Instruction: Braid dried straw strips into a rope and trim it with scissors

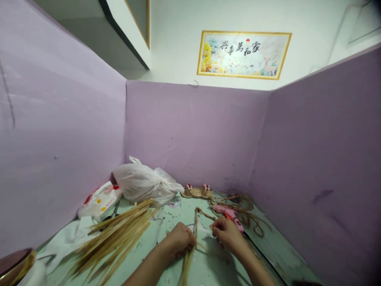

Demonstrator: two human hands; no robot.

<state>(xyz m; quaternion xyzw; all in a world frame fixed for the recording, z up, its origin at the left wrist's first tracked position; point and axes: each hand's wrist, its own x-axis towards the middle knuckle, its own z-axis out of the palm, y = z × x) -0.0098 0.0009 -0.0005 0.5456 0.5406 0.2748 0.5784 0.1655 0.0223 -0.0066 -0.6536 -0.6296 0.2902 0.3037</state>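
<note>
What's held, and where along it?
Left grip: straw cord, at its lower part, just above loose strands. Right grip: fingertips together, contents unclear.

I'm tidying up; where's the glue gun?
In the head view, the glue gun lies right of centre, just beyond the right hand, beside the cords.

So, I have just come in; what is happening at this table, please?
A person works with bare hands on a thin twisted cord. The left hand grips the cord low down, where loose straw-coloured strands trail below it. The right hand is raised a little to the side, its fingertips pinched together. A bundle of dry strips lies on the left, and a pink glue gun on the right.
</note>
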